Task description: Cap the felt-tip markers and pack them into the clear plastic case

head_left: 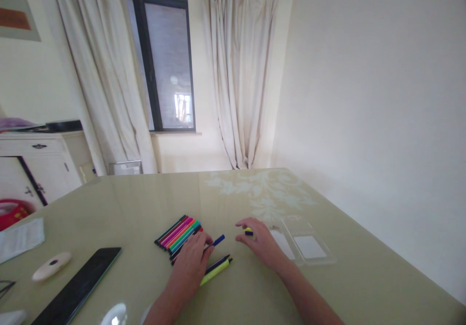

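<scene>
My left hand (192, 258) is closed around a blue marker (219, 240), whose blue end sticks out past the thumb toward the right. Beside that hand, a row of felt-tip markers (182, 232) in several colours lies side by side on the table; the fingers partly cover its near end. Below the hand lie a dark marker (217, 264) and a yellow marker (216, 271), tips pointing right. My right hand (259, 240) has thumb and forefinger apart. Between them show small yellow and dark blue pieces (249, 231), like marker caps; whether they touch the hand I cannot tell.
A clear plastic case (318, 259) with white inserts lies open right of my right hand. On the left are a black tablet-like device (82, 286), a whitish oval object (52, 265) and a folded white cloth or paper (22, 237). The wall (382, 121) borders the table's right edge.
</scene>
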A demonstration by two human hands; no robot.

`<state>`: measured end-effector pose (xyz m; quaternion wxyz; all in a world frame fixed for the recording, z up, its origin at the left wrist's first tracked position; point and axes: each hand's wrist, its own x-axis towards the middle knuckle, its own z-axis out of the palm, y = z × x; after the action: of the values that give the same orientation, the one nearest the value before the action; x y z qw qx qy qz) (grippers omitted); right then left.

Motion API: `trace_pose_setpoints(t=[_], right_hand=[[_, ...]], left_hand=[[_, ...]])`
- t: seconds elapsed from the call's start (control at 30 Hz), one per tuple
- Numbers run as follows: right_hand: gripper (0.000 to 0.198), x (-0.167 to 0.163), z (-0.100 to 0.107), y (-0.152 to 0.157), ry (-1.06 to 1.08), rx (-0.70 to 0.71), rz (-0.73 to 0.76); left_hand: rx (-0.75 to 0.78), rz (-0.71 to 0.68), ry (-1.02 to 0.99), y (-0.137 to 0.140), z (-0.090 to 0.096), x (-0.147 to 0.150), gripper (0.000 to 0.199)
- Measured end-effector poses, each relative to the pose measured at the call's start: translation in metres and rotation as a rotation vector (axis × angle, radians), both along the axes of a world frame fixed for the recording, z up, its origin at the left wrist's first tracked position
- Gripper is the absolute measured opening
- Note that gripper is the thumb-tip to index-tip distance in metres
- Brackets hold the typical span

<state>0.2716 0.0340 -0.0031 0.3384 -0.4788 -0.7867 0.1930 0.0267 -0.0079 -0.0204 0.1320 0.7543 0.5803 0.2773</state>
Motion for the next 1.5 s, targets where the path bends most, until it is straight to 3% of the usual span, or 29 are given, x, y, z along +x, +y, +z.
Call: trace_pose_setpoints(t=[0.1,0.27,0.33,0.43,0.57,0.8,1.0,1.17,1.5], right_hand=[[0.026,-0.018,0.009,-0.015,0.101,-0.065,0.159],[0.021,-0.026,0.014,-0.018,0.181,-0.093,0.199],[0.020,-0.015,0.015,-0.011,0.244,-0.069,0.160],[0.021,0.012,0.013,0.006,0.344,-0.003,-0.027],[0.017,0.037,0.004,0.021,0.174,-0.022,-0.104],[0.013,0.029,-0.010,0.014,-0.186,-0.037,-0.092],[0.011,0.030,-0.007,0.012,-0.243,-0.045,-0.119],[0.013,0.030,-0.010,0.013,-0.247,-0.034,-0.121],[0.021,0.029,-0.014,0.019,-0.262,0.004,-0.110]], left_hand=[[-0.049,-0.092,-0.112,-0.007,-0.001,0.013,0.018],[-0.041,-0.144,-0.149,-0.014,-0.001,0.023,0.026],[-0.038,-0.117,-0.113,-0.014,0.002,0.019,0.027],[0.017,-0.052,-0.098,-0.009,0.002,0.004,0.026],[0.006,-0.016,-0.079,0.005,-0.007,-0.009,0.023],[-0.102,0.041,-0.042,0.009,-0.015,0.000,0.015],[-0.169,-0.040,-0.083,-0.006,-0.002,0.000,0.022],[-0.261,-0.101,-0.083,-0.011,0.006,0.004,0.016],[-0.232,-0.101,-0.073,-0.009,0.005,0.005,0.024]])
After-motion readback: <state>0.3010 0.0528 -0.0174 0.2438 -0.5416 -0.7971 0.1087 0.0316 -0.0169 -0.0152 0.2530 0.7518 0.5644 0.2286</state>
